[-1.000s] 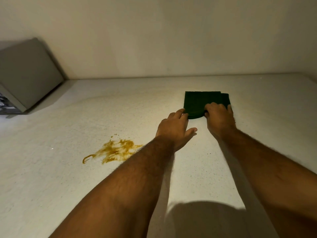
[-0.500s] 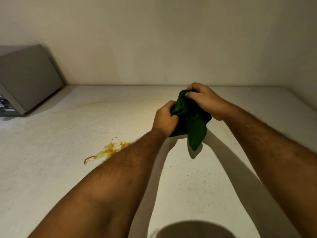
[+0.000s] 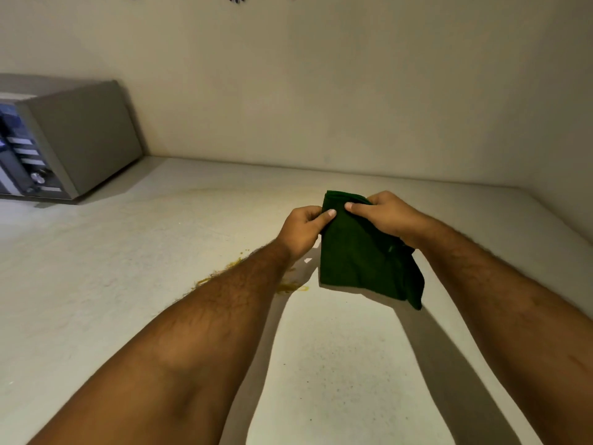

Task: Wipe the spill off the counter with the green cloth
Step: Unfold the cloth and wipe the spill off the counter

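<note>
A plain, pale wall (image 3: 321, 75) runs along the back of the pale, lightly speckled bench (image 3: 128, 268) and meets a second wall (image 3: 571, 149) at the far right corner. A grey microwave (image 3: 64, 139) stands at the far left against the back wall, its control panel facing left. The light is dim and warm, throwing hard shadows across the bench.

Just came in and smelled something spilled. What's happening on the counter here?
A person is holding a green cloth up off the counter, gripping its top edge with the left hand and the right hand. The yellow-brown spill is on the counter, partly hidden behind the left forearm, and has not been wiped yet. A grey microwave sits at the back left, clear of the mess.
</note>
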{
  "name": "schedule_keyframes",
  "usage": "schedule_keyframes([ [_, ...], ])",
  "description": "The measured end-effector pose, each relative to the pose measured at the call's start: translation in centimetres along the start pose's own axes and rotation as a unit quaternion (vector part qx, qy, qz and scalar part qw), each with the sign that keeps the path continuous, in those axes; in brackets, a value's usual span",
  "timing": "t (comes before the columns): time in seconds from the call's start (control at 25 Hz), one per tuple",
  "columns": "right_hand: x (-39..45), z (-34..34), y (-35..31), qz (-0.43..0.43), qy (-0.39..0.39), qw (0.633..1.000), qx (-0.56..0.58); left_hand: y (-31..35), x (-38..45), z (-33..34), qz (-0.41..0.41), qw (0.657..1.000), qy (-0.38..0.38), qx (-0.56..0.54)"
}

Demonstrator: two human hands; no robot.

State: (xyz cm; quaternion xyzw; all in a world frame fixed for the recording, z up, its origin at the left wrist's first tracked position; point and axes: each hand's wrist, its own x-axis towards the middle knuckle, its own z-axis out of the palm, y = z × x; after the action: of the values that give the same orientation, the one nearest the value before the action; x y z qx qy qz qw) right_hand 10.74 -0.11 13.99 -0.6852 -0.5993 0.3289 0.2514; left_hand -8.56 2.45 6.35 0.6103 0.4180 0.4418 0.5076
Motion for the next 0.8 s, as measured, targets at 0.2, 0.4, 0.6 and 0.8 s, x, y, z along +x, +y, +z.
schedule_keyframes([
  [0.2, 0.0, 2.1, -1.0, -0.012, 0.208, 0.969, -0.133, -1.6, -1.9, -7.5, 0.013, 0.994, 0.088, 0.056],
  [0.4, -0.3, 6.4, -0.5, -0.008, 0.295, 0.913, -0.28, -4.9, -3.1, -16.9, 0.005, 0.985, 0.133, 0.107],
  [0.6, -1.7, 15.0, 2.5, 0.069, 0.208, 0.936, -0.275, -8.1, -3.7, -24.8, 0.04, 0.938, 0.069, 0.337],
  [0.8, -3.3, 15.6, -1.3, 0.111, 0.305, 0.93, -0.174, -11.4, -3.1, -30.1, 0.069, 0.838, -0.006, 0.541],
])
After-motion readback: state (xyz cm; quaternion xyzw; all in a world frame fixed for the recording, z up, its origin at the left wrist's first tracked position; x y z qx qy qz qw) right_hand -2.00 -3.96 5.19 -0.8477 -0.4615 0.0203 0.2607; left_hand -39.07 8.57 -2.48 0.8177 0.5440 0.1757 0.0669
